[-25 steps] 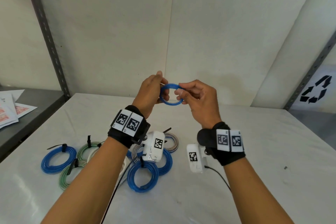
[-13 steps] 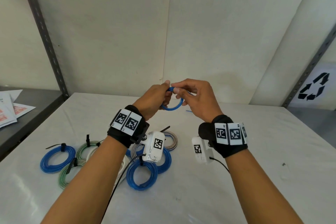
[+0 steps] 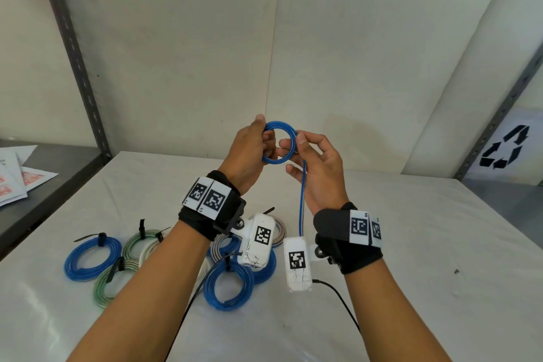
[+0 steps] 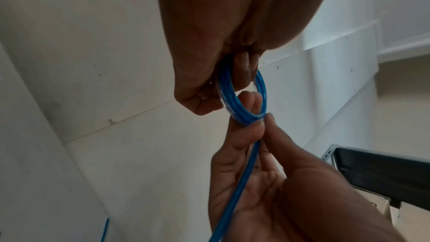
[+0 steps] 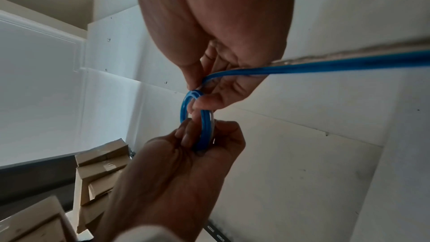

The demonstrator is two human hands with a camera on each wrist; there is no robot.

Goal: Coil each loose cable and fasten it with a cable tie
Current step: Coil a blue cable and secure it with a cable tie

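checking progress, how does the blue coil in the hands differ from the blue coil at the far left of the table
The held blue coil is up in the air, pinched by the left hand and right hand; the far-left blue coil lies flat on the table. The held one has no tie and trails a loose tail; the other wears a black cable tie. Both are blue.

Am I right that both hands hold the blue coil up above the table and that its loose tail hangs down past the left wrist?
Not quite. Both the left hand and right hand do hold the blue coil above the table, but the loose tail hangs down past the right wrist, not the left; the head view shows it.
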